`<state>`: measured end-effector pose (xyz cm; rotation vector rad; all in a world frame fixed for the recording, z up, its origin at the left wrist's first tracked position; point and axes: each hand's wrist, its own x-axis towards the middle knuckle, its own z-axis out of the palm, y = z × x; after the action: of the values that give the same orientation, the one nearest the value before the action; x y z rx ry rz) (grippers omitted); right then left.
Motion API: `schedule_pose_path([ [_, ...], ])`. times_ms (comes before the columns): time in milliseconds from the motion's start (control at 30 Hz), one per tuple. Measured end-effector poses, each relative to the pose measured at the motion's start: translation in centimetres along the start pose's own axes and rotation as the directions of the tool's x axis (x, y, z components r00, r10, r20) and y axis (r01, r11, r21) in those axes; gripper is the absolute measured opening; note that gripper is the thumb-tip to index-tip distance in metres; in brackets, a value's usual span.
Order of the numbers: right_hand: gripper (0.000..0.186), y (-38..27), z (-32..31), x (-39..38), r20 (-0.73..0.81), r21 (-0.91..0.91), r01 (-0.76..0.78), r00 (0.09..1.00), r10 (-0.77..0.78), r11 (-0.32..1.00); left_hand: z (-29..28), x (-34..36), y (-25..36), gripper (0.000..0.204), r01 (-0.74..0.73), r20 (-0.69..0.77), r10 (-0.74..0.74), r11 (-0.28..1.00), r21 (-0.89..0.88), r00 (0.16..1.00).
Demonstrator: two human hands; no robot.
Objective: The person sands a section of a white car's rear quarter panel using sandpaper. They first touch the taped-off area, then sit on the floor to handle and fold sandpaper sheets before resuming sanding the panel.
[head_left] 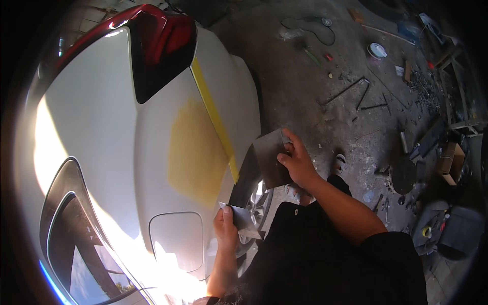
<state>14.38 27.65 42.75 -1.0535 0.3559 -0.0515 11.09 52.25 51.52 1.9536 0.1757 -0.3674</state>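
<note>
My right hand (300,161) is closed on the edge of a flat, dark grey rectangular plate (271,155), thumb on its face. Lower down, my left hand (226,226) grips a smaller thin metal spreader (245,219), its pale corner sticking up past the thumb. Both are held in front of the rear wheel (260,201) of a white car. On the rear side panel (152,152) just left of my hands is a broad yellowish filler patch (195,152). Yellow masking tape (211,112) runs along the panel seam from the tail light (162,46) toward the wheel arch.
A square fuel flap (176,239) and a rear side window (84,249) lie at the lower left. On the concrete floor to the right are a white round tin (376,51), metal bars (351,91), an open cardboard box (451,163) and a dark toolbox (460,226).
</note>
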Motion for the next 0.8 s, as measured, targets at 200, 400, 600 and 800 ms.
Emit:
schedule_pose_path([
  [200, 0.066, -6.8, -6.0, -1.4, 0.17, -0.258, 0.123, 0.982, -0.081, 0.958, 7.1, 3.4, 2.7, 0.05, 0.232, 0.197, -0.201, 0.961, -0.149, 0.96],
  [400, 0.065, -11.7, -11.6, -0.7, 0.317, -0.356, 0.296, 0.93, -0.183, 0.886, 16.8, 3.8, 7.2, 0.024, 0.13, 0.228, -0.138, 0.99, 0.047, 0.964],
  [600, 0.063, -16.0, -14.4, -0.1, 0.349, -0.397, 0.233, 0.933, -0.089, 0.888, 21.8, 3.7, 12.8, 0.025, 0.137, 0.408, -0.141, 0.99, 0.039, 0.902],
  [800, 0.065, -17.4, -16.5, 1.7, 0.436, -0.351, 0.232, 0.898, -0.061, 0.907, 22.5, 6.3, 15.3, 0.029, 0.191, 0.43, -0.33, 0.923, 0.335, 0.84],
])
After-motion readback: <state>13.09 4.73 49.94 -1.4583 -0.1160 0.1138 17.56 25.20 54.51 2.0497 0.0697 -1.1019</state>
